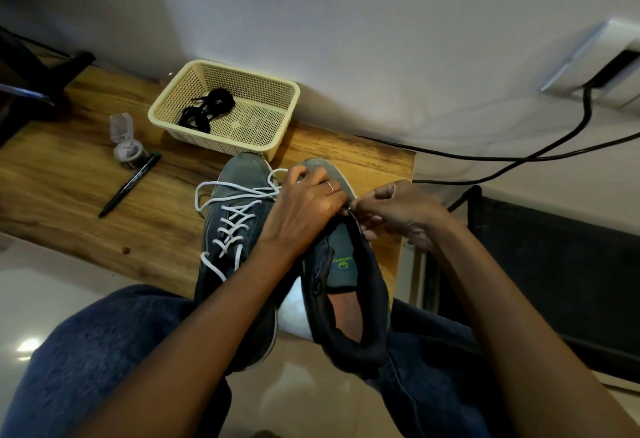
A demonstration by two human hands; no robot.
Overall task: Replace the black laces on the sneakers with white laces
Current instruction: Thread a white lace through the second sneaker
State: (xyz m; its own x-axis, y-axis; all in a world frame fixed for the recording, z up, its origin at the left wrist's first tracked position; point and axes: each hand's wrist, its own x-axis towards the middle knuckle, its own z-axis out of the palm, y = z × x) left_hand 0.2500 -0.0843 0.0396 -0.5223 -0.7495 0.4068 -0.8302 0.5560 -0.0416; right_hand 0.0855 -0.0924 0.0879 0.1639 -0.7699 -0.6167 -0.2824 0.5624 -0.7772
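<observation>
Your left hand (pixel 304 205) and right hand (pixel 398 215), fingers curled, pinch at the unlaced sneaker (pixel 349 285) beside the white-laced sneaker (pixel 235 229) on a wooden table (pixel 69 188); black laces (pixel 207 108) fill the basket (pixel 270 98) against the white wall (pixel 346 21).

Table (pixel 69 174): bare wood strip open btwn pen (pixel 129 184) and laced sneaker (pixel 239 229), reachable from near edge. Far side blocked by basket (pixel 194 91), just behind the sneaker toes, against wall. Left: small clear jar (pixel 126 146) touching pen tip, approx. Right: cables (pixel 519 157) cross beyond table edge; both hands crowd unlaced sneaker (pixel 349 285).
</observation>
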